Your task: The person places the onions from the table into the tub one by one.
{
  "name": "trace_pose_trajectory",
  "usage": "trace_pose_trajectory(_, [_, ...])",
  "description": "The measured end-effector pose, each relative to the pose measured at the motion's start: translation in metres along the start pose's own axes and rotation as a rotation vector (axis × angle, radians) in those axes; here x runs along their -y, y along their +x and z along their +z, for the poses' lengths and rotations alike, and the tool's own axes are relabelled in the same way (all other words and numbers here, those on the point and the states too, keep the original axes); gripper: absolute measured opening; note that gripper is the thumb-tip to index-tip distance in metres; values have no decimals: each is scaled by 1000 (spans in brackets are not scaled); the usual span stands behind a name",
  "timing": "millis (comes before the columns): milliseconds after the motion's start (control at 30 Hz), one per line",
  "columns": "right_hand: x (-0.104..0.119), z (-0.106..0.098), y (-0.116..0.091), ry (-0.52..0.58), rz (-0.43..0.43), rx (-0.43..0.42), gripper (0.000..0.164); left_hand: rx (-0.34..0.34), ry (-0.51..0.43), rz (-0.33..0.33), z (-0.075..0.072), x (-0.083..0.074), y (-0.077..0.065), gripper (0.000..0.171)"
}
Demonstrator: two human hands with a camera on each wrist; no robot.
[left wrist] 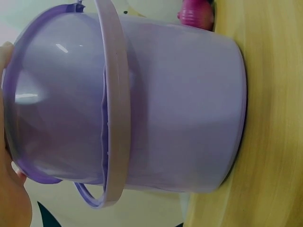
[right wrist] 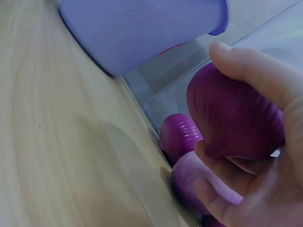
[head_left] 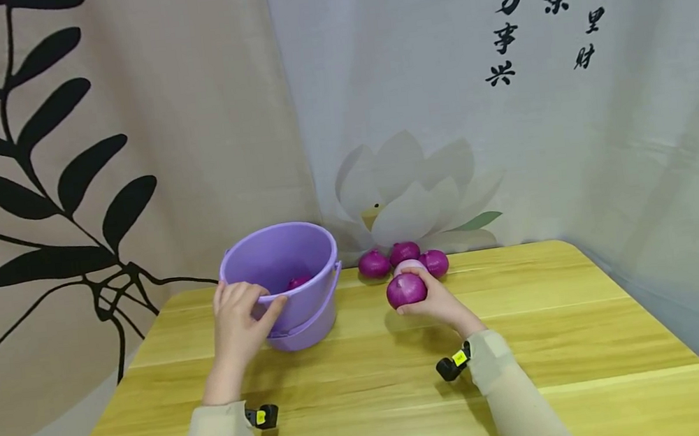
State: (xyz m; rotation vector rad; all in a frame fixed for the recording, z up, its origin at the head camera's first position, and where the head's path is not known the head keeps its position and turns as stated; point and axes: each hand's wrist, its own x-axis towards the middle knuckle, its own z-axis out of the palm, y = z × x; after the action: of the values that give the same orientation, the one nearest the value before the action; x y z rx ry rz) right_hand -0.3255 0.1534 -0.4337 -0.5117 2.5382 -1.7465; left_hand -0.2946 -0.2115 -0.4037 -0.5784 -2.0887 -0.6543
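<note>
In the head view, the purple bucket stands upright on the wooden table. The left hand grips its near left rim, thumb on the near side. One red onion shows inside the bucket. To the bucket's right, the right hand holds a larger-looking onion, thumb and fingers curled round it. Farther right and behind the held onion, a group of onions sits near the table's back edge, one of them paler. Behind the bucket hangs a printed cloth with dark leaves, a lotus and black characters.

In the left wrist view, the bucket fills most of the picture, its handle lowered across its side; part of the left hand shows at the rim. A single onion peeks out beyond the bucket's base.

In the right wrist view, the held onion is raised off the table, apart from the bucket. A purple onion and the pale one lie beyond the fingers, away from the bucket.
</note>
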Motion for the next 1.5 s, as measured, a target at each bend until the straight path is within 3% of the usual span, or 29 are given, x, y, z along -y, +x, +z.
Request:
trace_pose_trajectory(200, [-14, -1, 7, -30, -9, -16, 80, 1, -12, 4, 0, -1, 2, 27])
trace_pose_trajectory(467, [-26, -5, 18, -37, -118, -9, 79, 15, 2, 7, 1, -4, 4, 25])
trace_pose_trajectory(733, [-17, -10, 18, -82, -60, -9, 78, 15, 2, 2, -2, -3, 3, 25])
trace_pose_trajectory(1100, [-20, -18, 20, -108, -97, 21, 77, 18, 9, 8, -1, -2, 5, 25])
trace_pose_trajectory(1500, [-15, -25, 21, -140, -64, 41, 78, 17, 10, -8, -3, -2, 0, 24])
